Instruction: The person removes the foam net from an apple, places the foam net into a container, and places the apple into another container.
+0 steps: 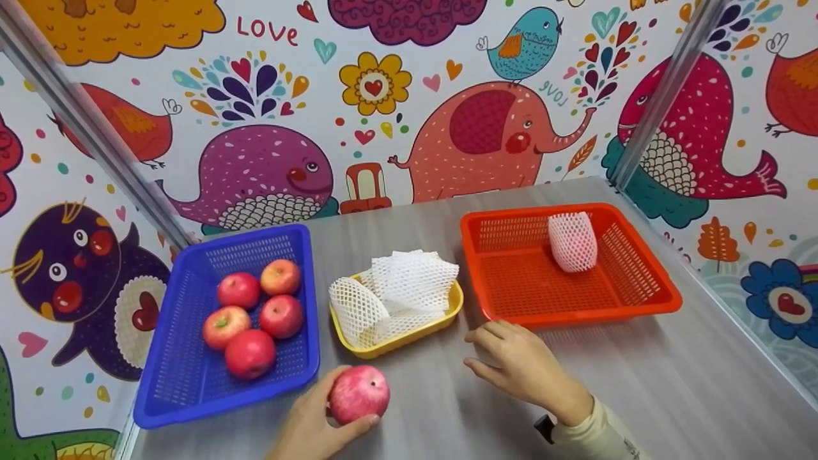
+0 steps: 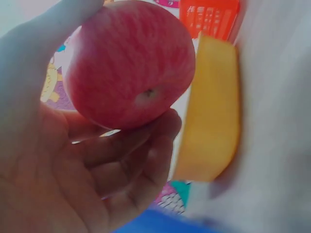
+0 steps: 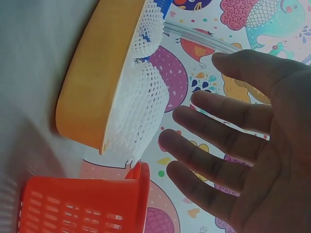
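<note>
In the head view my left hand (image 1: 317, 415) grips a red apple (image 1: 360, 394) between thumb and fingers, above the table in front of the yellow basket (image 1: 383, 348). The left wrist view shows that apple (image 2: 131, 65) close up, with the fingers bent under it. My right hand (image 1: 521, 364) holds nothing and hovers near the front edge of the red basket (image 1: 569, 316). Its fingers (image 3: 214, 116) are spread and slightly bent in the right wrist view. White foam net sleeves (image 1: 415, 281) fill the yellow basket. One more sleeve (image 1: 358, 311) leans at its left side.
A blue basket (image 1: 150, 396) on the left contains several apples (image 1: 250, 353). Inside the red basket lies an apple in a foam net (image 1: 573, 243), towards the back. Printed wall panels (image 1: 370, 140) enclose the grey table (image 1: 441, 409) at the back and sides.
</note>
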Available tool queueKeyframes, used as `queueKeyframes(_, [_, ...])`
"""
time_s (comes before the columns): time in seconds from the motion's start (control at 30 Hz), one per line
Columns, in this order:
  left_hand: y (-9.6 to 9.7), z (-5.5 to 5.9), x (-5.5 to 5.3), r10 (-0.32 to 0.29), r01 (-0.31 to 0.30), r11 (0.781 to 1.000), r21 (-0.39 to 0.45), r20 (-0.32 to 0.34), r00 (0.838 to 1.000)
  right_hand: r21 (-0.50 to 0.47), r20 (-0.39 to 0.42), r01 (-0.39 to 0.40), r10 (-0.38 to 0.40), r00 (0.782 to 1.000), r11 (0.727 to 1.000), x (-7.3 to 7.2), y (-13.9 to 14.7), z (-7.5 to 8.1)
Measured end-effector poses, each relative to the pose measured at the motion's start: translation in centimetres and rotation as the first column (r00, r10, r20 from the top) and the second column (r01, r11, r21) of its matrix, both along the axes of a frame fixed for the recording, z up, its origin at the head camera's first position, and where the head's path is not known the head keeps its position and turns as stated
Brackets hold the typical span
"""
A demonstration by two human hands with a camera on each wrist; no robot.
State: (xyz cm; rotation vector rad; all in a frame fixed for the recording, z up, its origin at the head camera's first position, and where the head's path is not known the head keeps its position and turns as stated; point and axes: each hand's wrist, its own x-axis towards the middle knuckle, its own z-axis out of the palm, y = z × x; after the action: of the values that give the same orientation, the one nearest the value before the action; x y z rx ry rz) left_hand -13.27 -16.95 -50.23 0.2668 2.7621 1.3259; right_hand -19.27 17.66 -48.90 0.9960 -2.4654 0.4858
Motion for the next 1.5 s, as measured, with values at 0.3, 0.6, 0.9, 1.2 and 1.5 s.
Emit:
queueKeyframes(0.3, [-4.1, 2.8, -1.7, 0.275, -0.298, 0.952, -0.075, -0.225, 0.935, -0.011, 0.039, 0.015, -0.014, 0.999, 1.0, 0.3, 0.2, -0.2])
queueKeyframes(0.6, [-6.5, 0.9, -3.2, 0.434, -0.448, 0.853, -0.269, -0.114, 0.894, -0.016, 0.093, 0.021, -0.02, 0.995, 1.0, 0.5, 0.6, -1.0])
queueKeyframes(0.9, [-6.8, 1.0, -4.1, 0.389, -0.353, 0.847, -0.397, 0.009, 0.921, -0.03, 0.089, 0.018, -0.015, 0.996, 0.999, 0.3, 0.9, -1.5])
queueKeyframes(1.2, [-6.0, 1.2, -3.3, 0.388, -0.399, 0.827, -0.396, -0.111, 0.915, -0.017, 0.104, 0.041, -0.039, 0.994, 0.999, 0.4, 1.0, -1.5])
queueKeyframes(1.5, [-3.3, 2.4, -1.4, 0.376, -0.472, 0.856, -0.211, -0.375, 0.848, -0.026, 0.111, 0.047, -0.044, 0.993, 0.999, 0.6, 1.3, -1.5])
